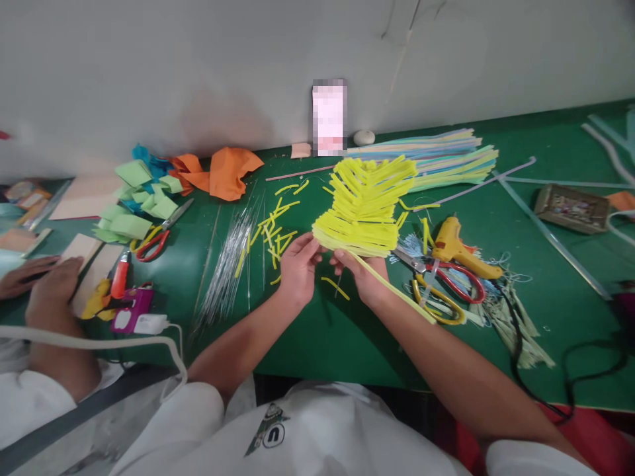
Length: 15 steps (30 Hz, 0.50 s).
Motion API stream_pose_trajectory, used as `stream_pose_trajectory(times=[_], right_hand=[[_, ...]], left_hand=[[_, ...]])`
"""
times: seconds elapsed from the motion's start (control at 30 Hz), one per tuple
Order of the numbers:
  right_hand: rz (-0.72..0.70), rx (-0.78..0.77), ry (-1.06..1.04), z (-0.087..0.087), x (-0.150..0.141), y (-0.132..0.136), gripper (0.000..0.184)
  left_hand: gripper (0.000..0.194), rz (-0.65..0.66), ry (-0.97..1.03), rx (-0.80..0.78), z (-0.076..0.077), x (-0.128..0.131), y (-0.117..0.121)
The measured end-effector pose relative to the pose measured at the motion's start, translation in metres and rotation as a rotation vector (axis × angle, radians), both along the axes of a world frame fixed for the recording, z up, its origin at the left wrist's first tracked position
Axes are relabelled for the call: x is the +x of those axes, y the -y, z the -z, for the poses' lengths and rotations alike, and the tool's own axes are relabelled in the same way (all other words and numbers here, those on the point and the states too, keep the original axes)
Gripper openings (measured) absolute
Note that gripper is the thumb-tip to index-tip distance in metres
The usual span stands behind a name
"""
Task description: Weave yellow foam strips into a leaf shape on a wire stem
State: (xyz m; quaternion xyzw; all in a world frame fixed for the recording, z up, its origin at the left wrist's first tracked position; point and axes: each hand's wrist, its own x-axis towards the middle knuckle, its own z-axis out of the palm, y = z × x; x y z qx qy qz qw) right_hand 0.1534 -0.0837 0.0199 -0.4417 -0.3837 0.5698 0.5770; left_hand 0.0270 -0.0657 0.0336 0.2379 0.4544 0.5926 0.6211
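Observation:
A woven piece of bright yellow strips point(367, 198) is held up over the green table, its lower edge toward me. My left hand point(300, 261) pinches its lower left corner between thumb and fingers. Close beside it, my right hand point(360, 271) is closed at the bottom edge on a pale yellow strip point(397, 287), whose loose end trails down to the right along my forearm. Short yellow cut pieces point(272, 231) lie scattered left of the woven piece. Part of my right fingers is hidden beneath it.
Right of my hands lie scissors point(456, 281) and a yellow glue gun point(454, 248). Pastel strips point(446, 158) lie behind, near a propped phone point(330, 119). Left are thin wires point(231, 264), red-handled scissors point(153, 244), folded green paper point(131, 205) and another person's hands point(54, 284).

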Motion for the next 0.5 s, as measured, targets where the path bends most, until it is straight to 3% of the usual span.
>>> stream_pose_trajectory(times=[0.23, 0.5], right_hand=[[-0.018, -0.002, -0.021, -0.0011, 0.0004, 0.0007, 0.023], [-0.014, -0.016, -0.01, -0.0008, -0.0007, 0.0007, 0.023]], left_hand=[[0.036, -0.129, -0.142, 0.188, 0.0027, 0.0006, 0.0006], [0.034, -0.124, -0.1, 0.083, 0.0026, 0.0024, 0.001]])
